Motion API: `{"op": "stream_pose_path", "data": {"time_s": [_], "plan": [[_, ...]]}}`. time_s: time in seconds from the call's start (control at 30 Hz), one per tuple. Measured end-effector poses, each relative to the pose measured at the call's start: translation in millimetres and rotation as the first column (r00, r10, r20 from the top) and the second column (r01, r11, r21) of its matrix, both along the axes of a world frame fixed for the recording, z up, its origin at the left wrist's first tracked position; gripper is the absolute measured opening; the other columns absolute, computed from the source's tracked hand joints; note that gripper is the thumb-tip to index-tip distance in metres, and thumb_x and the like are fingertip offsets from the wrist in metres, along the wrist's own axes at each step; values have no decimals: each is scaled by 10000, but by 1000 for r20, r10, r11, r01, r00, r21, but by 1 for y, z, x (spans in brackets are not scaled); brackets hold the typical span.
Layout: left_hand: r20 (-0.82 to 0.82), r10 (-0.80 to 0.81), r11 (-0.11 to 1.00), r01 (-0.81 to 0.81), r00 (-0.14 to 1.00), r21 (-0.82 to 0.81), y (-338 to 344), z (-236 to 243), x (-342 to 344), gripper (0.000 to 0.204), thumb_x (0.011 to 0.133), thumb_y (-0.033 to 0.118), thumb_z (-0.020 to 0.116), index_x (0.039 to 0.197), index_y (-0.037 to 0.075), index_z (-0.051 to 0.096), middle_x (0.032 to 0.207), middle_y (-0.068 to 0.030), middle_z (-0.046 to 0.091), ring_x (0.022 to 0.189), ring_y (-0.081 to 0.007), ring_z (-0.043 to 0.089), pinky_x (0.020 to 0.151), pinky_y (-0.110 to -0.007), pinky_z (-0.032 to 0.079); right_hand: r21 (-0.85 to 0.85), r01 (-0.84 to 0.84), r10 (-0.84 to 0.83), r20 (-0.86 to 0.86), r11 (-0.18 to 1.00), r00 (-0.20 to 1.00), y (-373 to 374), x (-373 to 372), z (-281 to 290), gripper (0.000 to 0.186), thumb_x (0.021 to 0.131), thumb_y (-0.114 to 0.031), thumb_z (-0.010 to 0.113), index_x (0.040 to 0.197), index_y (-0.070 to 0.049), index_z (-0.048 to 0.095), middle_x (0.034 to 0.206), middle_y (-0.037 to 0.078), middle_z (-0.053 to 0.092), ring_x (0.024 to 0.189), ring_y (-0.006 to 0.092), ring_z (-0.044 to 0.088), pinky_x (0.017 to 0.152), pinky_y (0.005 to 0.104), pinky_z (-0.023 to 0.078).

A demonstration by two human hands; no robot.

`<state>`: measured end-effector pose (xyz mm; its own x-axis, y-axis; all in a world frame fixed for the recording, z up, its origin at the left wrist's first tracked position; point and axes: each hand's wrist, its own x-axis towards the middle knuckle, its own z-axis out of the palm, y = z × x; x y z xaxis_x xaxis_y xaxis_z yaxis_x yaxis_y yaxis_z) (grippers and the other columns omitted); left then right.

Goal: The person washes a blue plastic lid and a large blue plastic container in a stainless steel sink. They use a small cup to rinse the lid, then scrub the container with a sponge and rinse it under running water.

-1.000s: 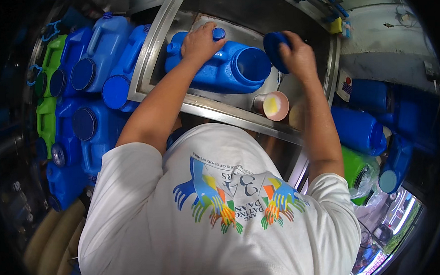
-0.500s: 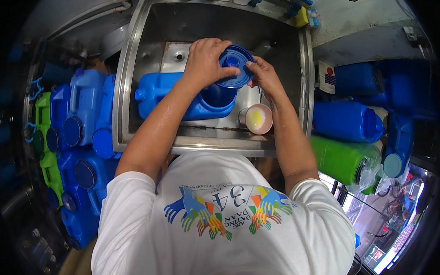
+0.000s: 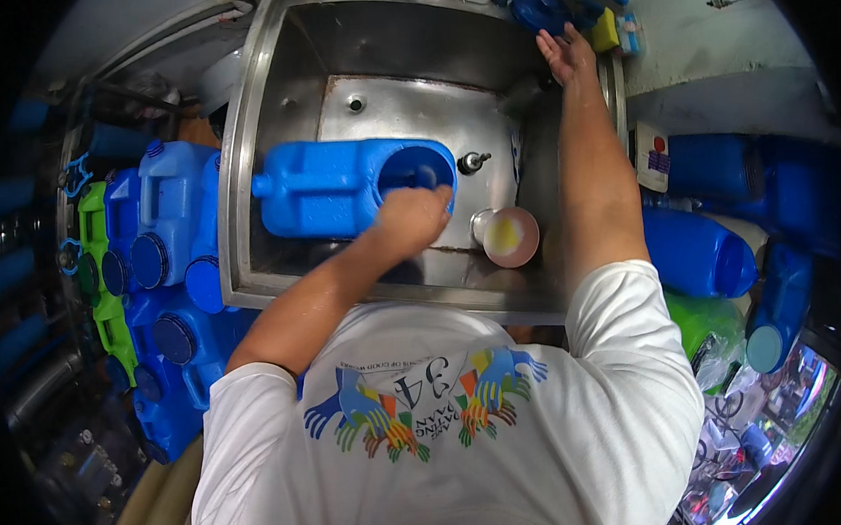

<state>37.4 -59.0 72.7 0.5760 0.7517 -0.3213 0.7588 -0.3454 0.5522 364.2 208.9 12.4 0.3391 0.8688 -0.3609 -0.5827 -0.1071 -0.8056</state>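
Note:
A blue jug (image 3: 319, 192) lies on its side in the steel sink (image 3: 387, 43), its wide mouth facing up. My left hand (image 3: 414, 211) is at that mouth, fingers curled over the opening; what they grip is hidden. My right hand (image 3: 566, 59) reaches to the back right, fingers apart, just below a dark blue lid (image 3: 539, 11) on the ledge. Whether they touch it is unclear. A pink cup (image 3: 512, 244) with pale yellow contents is near the front right, and a small dark fitting (image 3: 472, 162) lies right of the jug.
Blue and green jugs (image 3: 165, 217) are stacked left of the sink; more blue jugs (image 3: 692, 251) and a plastic-wrapped green jug (image 3: 686, 321) are on the right. A yellow sponge (image 3: 605, 31) and blue pipes stand along the back ledge.
The lid has moved from between both hands to the back right ledge. My right hand has followed it and opened. My left hand has dropped to the jug's mouth.

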Motion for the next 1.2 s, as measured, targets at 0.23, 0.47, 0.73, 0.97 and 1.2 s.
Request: {"op": "stream_pose_path", "data": {"time_s": [0.23,0.47,0.73,0.97,1.2], "plan": [[533,222,973,-224,816,-61,61,43,-70,313,905,258,671,1092,8,640,921,-137,675,815,-247,649,739,-366,505,-388,-281,478,669,878,569,-86,10,-53,595,926,-346,665,1406,-58,463,1268,170,590,1095,286,626,814,384,558],[407,546,836,-445,732,-322,123,-64,-183,295,945,249,582,1126,21,631,958,-44,654,890,-145,592,856,-291,459,-611,-493,764,322,619,560,-273,-17,-80,864,888,-677,547,1434,-16,438,1379,204,540,1199,361,565,900,469,523],[105,58,843,-105,993,527,60,-117,-75,576,791,293,740,1310,92,591,1345,-179,572,1294,-357,487,1113,-481,337,-593,-383,684,444,709,579,-310,-78,-113,1094,763,-462,830,1525,26,216,1275,275,569,1165,310,595,886,399,540],[122,-430,893,402,894,200,57,-114,81,544,793,280,749,1296,131,606,1227,-117,651,1156,-311,592,1020,-461,429,-494,-92,451,843,864,-292,-315,-37,-46,551,808,-311,753,1294,-102,600,1382,194,523,1306,377,473,1077,486,375],[-21,-263,940,260,965,221,47,-121,95,360,835,321,696,1160,167,676,1026,-93,680,888,-297,667,844,-425,505,-244,247,347,701,938,-623,-302,52,1,469,797,-261,746,1222,-106,622,1457,181,443,1367,393,386,1099,566,316]]}}
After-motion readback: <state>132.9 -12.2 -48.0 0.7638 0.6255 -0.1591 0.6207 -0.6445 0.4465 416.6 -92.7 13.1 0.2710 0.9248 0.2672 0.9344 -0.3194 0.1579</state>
